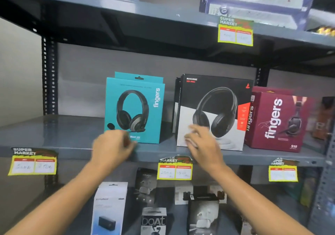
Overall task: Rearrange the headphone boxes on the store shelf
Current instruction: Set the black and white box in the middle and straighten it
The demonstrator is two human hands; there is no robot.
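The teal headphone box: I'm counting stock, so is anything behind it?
A second teal box stands right behind the teal headphone box; only its top edge shows. Anything further back is covered.

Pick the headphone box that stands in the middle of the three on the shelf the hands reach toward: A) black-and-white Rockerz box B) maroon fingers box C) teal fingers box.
A: the black-and-white Rockerz box stands between the teal fingers box on its left and the maroon fingers box on its right.
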